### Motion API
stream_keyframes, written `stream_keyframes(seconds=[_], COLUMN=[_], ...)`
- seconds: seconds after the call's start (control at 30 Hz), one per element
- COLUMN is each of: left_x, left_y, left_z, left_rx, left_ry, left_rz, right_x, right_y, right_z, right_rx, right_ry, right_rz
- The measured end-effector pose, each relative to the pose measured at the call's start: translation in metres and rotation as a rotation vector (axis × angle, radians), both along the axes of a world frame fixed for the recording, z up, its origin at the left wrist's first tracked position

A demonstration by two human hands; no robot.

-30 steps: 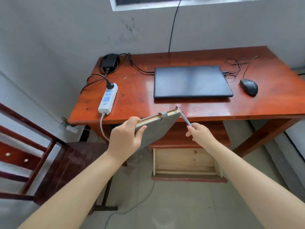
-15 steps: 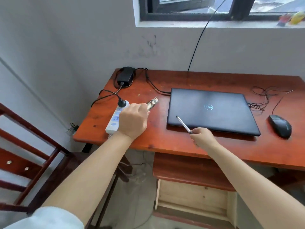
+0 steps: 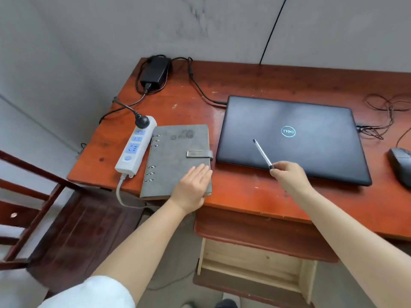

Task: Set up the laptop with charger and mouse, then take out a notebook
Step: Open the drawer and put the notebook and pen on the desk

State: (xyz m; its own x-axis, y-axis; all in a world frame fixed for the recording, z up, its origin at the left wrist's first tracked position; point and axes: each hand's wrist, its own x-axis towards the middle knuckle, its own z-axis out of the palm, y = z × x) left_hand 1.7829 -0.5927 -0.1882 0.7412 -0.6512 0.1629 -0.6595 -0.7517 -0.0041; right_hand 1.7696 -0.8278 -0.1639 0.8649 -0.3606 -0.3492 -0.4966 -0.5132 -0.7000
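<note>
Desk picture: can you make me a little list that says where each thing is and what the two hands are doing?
notebook: grey, closed, strap fastened, flat on the desk between power strip and laptop
left hand: open, palm resting on the notebook's near corner
right hand: holding a pen above the laptop's near edge
laptop: lid closed, charger cable at its far left corner
power strip: white, one black plug in
charger brick: far left corner of the desk
mouse: black, right of the laptop
drawer: open under the desk
</note>
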Motion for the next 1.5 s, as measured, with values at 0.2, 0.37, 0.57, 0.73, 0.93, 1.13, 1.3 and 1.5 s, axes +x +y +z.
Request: stream_keyframes(seconds=[0.2,0.37,0.57,0.73,0.93,1.13,1.3,1.5], left_x=[0.023,0.036,0.017,0.025,0.028,-0.023,-0.143,-0.215], left_y=[0.032,0.046,0.074,0.100,0.095,0.085,0.019,-0.031], left_z=[-0.015,-0.018,-0.026,-0.026,-0.035,-0.056,-0.110,-0.207], left_rx=[0.015,0.021,-0.153,-0.074,-0.092,-0.209,-0.221,-0.435], left_ry=[0.024,0.071,0.135,0.173,0.135,-0.036,0.758,1.728], left_rz=[-0.219,-0.270,-0.017,0.157,0.069,-0.183,-0.125,1.240], right_x=[0.009,0.019,0.047,0.052,-0.001,-0.141,-0.232,-0.265], right_y=[0.025,0.069,0.126,0.150,0.134,0.092,0.073,0.049], right_z=[-0.027,-0.033,-0.038,-0.046,-0.050,-0.084,-0.167,-0.237], right_rx=[0.021,-0.027,-0.142,-0.243,-0.249,-0.153,0.419,0.713], right_ry=[-0.011,-0.088,-0.150,-0.099,-0.215,-0.190,0.551,0.597], right_rz=[0.090,0.144,0.213,0.209,0.114,-0.229,-0.846,-1.134])
